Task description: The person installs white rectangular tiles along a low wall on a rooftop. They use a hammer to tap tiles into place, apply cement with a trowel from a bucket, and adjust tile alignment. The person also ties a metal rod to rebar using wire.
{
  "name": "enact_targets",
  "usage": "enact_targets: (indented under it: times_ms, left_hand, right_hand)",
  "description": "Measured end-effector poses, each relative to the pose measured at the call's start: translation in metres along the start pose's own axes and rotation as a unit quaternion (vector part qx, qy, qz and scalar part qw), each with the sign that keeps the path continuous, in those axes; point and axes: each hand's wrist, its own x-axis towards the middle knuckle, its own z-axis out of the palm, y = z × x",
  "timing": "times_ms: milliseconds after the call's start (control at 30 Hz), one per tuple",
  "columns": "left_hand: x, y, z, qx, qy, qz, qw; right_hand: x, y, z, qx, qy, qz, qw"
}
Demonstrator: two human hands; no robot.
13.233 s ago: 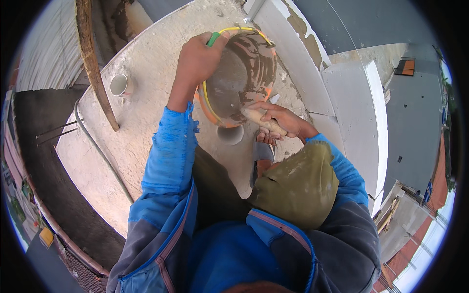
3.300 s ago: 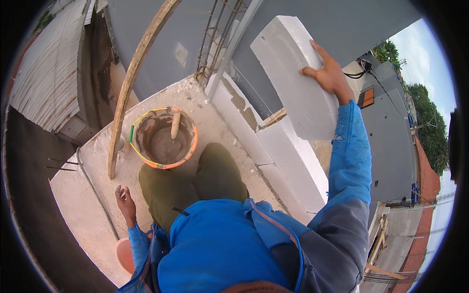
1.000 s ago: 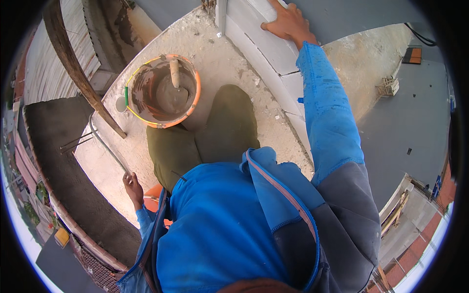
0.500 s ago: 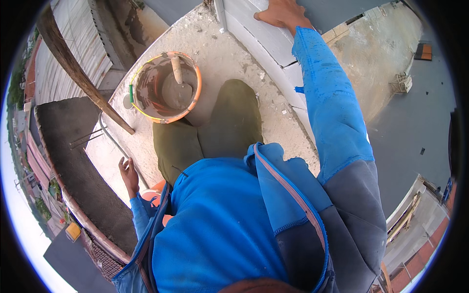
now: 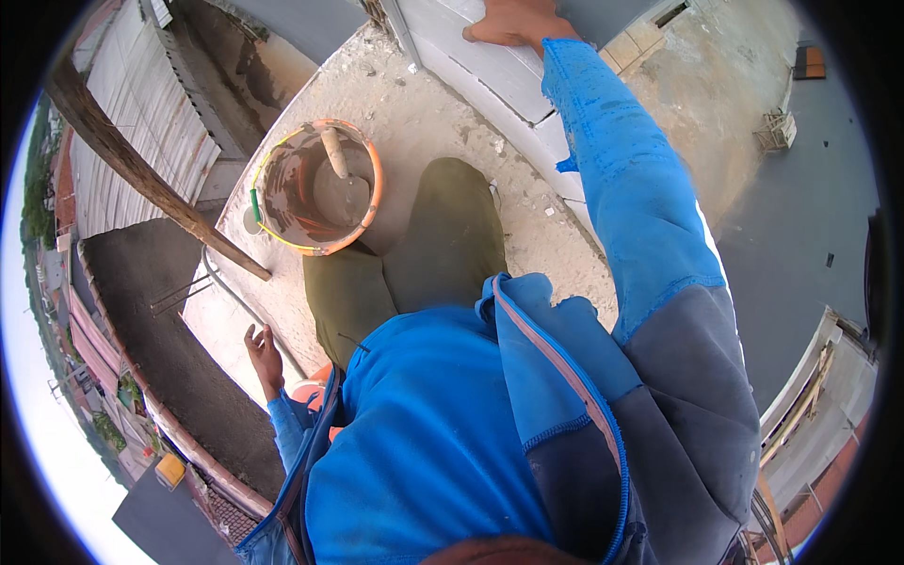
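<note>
My right hand rests on top of the pale grey block wall, one digit stretched to the left; the upper frame edge cuts off part of it. Low on the left, my left hand hangs beside a thin grey pipe, its fingers loosely bent and apart, with nothing in them. In front of my knees stands an orange bucket with a green-gripped handle. Wet grey mortar lies inside it. A trowel's wooden handle leans up out of the bucket.
I am on a rough concrete ledge with crumbs of mortar. A slanting wooden pole crosses at the left. Beyond it are a drop, a curved concrete slab and corrugated roofing. An orange object sits partly hidden beside my left side.
The whole view has shifted and turned slightly. My right hand stays on the wall, and my left hand stays beside the pipe. The bucket and trowel keep their places.
</note>
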Motion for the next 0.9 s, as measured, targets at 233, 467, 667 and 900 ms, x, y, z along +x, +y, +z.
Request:
enact_targets:
  times_ms: [233,467,667,900]
  left_hand:
    - [-0.009,-0.004,0.012,0.01,0.005,-0.01,1.0]
    - [-0.012,-0.014,0.017,0.017,-0.003,-0.021,1.0]
    - [-0.009,-0.05,0.007,0.001,-0.024,-0.039,0.999]
    - [-0.015,-0.058,0.01,-0.014,0.005,-0.032,0.999]
  right_hand:
    - [-0.002,0.001,-0.006,0.006,0.023,0.013,1.0]
    - [-0.009,0.004,-0.008,0.031,-0.005,0.03,0.999]
    - [-0.011,-0.001,-0.01,0.032,-0.019,0.036,0.999]
    - [-0.012,0.002,-0.004,0.036,-0.02,0.037,0.998]
